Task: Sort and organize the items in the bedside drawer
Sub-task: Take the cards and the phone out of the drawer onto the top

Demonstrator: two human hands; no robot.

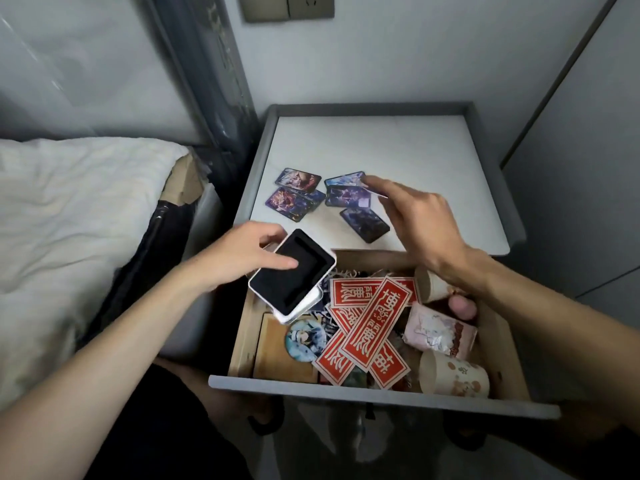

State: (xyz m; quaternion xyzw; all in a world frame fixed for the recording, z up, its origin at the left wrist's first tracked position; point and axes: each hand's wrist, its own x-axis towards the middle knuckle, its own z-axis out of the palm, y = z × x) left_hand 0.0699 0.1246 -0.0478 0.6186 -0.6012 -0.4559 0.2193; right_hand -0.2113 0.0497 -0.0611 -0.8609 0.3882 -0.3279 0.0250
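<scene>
Open bedside drawer [381, 393] pulled out beneath the nightstand surface [398, 147], crowded with things. Inside, toward the drawer's middle: overlapping red paper slips [370, 327] with white characters. At the drawer's left side: a wooden box [273, 362] lying flat, a round picture badge [306, 339] resting on its right edge. Along the drawer's right side: a pink foil packet [440, 330], a patterned paper cup [453, 375] on its side near the front, another paper cup [433, 285] at the back.

Over the drawer's back left corner: a white tin [292, 276] with a black foam lining, tilted, held by the left hand [249, 254], fingers curled round its far edge and the thumb laid across the black lining.

Behind the drawer, on the surface: picture cards [332, 199] scattered face up, some overlapping, in two loose groups. Right hand [422, 216] stretched over them, fingers spread loosely, forefinger tip touching the upper right card [346, 179]; gripping nothing.

Left of the drawer: a bed with a white pillow [76, 216]. On the wall behind the surface: a switch and socket plate [287, 6].
</scene>
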